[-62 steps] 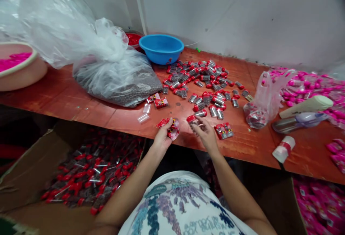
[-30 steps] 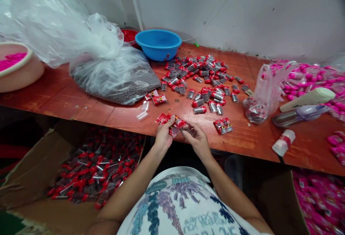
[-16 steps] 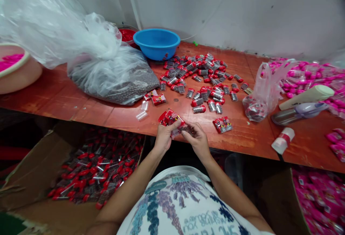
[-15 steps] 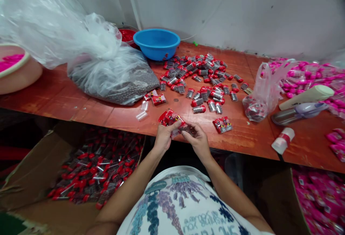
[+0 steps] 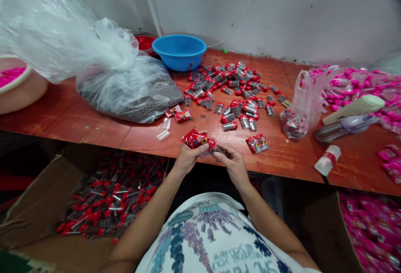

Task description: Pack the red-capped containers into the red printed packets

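Mid-frame, I see left fingers [image 5: 201, 150] pinched on red packets [image 5: 191, 138], right fingers [image 5: 228, 149] closed round a tube [image 5: 216, 150]. Packets look light, limp; grip edges.

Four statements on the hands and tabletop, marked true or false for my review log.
1. The left hand holds red printed packets. True.
2. The right hand grips the banded white roll. False: it pinches a clear plastic item beside the left hand.
3. The blue basin is upside down. False: it stands upright.
4. A clear bag of dark beads rests on the table. True.
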`<move>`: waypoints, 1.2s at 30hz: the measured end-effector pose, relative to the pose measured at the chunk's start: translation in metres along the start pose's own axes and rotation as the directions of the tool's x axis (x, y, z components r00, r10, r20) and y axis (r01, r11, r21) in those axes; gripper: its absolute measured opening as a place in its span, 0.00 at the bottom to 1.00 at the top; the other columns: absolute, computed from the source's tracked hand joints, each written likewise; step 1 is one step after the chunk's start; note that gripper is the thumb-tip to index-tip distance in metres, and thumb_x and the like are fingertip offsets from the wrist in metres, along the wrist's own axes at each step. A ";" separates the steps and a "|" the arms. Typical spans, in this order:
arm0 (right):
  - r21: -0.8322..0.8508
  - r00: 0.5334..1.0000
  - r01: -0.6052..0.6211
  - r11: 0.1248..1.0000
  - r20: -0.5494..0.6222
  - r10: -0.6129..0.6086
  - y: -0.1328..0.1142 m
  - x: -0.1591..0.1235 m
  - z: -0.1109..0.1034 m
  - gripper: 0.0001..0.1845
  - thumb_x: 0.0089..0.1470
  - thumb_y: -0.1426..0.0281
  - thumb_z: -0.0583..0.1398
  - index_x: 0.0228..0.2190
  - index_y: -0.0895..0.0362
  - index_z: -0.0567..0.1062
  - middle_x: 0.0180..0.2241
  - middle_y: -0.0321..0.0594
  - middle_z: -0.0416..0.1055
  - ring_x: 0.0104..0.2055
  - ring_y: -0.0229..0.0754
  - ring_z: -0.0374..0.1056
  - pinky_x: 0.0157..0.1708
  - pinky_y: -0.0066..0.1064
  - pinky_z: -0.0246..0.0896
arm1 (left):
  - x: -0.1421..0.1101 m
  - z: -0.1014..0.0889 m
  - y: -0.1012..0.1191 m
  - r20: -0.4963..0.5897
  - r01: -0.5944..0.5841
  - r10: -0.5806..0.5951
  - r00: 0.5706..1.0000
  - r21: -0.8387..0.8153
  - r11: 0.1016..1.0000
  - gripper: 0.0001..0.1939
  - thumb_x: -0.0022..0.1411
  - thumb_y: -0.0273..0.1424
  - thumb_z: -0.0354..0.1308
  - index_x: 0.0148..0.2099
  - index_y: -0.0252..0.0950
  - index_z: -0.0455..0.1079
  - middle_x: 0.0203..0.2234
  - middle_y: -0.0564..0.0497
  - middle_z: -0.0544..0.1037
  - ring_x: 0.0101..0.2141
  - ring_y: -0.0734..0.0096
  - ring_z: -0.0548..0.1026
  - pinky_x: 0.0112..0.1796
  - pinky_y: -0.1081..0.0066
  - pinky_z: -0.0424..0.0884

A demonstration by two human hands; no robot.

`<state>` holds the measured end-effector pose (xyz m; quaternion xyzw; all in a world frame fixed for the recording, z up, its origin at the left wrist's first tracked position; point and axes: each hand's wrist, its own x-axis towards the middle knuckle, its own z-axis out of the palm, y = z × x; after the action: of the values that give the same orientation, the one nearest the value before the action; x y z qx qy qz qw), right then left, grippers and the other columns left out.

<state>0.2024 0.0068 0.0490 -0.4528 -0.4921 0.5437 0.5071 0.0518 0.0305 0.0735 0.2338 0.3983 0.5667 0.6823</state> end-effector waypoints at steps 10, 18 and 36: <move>-0.126 0.989 0.117 0.985 -0.078 -0.128 -0.007 -0.001 -0.001 0.16 0.51 0.69 0.62 0.44 0.49 0.76 0.36 0.36 0.66 0.37 0.38 0.64 0.38 0.30 0.61 | 0.000 0.002 -0.009 -0.071 -0.014 0.022 0.997 0.107 0.994 0.19 0.41 0.27 0.71 0.39 0.33 0.74 0.28 0.49 0.79 0.24 0.68 0.76 0.25 0.72 0.72; -0.040 0.997 0.064 0.997 -0.034 -0.066 -0.001 0.000 -0.003 0.16 0.50 0.67 0.63 0.44 0.48 0.77 0.38 0.37 0.69 0.40 0.40 0.67 0.41 0.33 0.63 | -0.001 0.004 -0.003 -0.032 -0.031 0.036 0.999 0.139 0.990 0.27 0.37 0.24 0.72 0.44 0.34 0.72 0.29 0.50 0.79 0.26 0.68 0.76 0.23 0.75 0.70; -0.336 0.962 0.266 0.903 0.041 -0.268 0.005 -0.005 -0.007 0.23 0.59 0.69 0.55 0.55 0.43 0.65 0.40 0.38 0.62 0.42 0.40 0.63 0.42 0.32 0.63 | -0.010 0.017 -0.026 -0.156 -0.079 0.075 0.985 -0.019 0.997 0.15 0.40 0.23 0.70 0.33 0.34 0.74 0.26 0.53 0.79 0.26 0.72 0.76 0.29 0.75 0.72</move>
<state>0.2089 0.0026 0.0433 -0.4630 -0.6340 0.3750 0.4930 0.0804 0.0164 0.0664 0.1954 0.4339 0.6141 0.6297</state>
